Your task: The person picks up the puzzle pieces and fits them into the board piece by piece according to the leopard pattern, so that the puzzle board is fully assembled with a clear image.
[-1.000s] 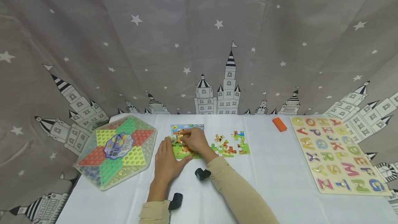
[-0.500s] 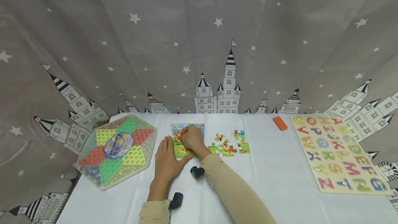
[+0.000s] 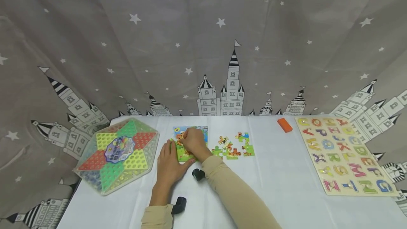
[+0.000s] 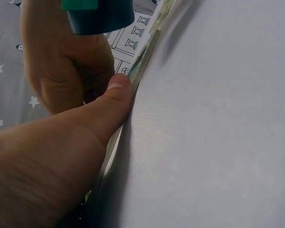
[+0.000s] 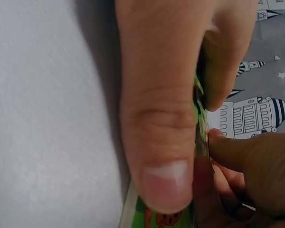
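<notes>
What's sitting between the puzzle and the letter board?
In the head view, puzzle pieces lie nearest the puzzle, then comes bare white cloth, then an orange block near the letter board.

We could not see the middle of the puzzle [image 3: 183,155], hidden by the right hand [image 3: 194,141]; the lower edge cut off both sleeves [image 3: 240,191], and we found the round label's [image 3: 119,149] print too small to read.

Puzzle [image 3: 183,154] between game board [image 3: 112,172] left, letter board [image 3: 344,163] right.
</notes>
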A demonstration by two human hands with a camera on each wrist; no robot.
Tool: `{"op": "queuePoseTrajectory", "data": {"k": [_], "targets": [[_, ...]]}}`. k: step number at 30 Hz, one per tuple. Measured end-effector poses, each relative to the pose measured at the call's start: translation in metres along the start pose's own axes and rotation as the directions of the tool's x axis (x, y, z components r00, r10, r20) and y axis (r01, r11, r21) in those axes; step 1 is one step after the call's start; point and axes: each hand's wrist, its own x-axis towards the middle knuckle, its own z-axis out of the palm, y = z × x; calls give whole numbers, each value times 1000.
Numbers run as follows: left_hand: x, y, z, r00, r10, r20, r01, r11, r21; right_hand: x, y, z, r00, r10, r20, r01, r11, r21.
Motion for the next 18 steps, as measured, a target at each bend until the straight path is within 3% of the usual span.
{"op": "queuePoseTrajectory", "data": {"k": [7, 12, 18], "targets": [[-1, 0, -1, 1000, 10, 5, -10, 1000, 7, -2, 2, -2, 997, -45, 60, 50, 995, -85], [0, 0, -3, 1000, 11, 3, -11, 1000, 13, -3, 6, -6, 988, -98, 123, 107, 992, -66], [1, -2, -1, 999, 24, 22, -25, 1000, 17, -7, 10, -3, 981, -172, 93, 183, 976, -116]]}}
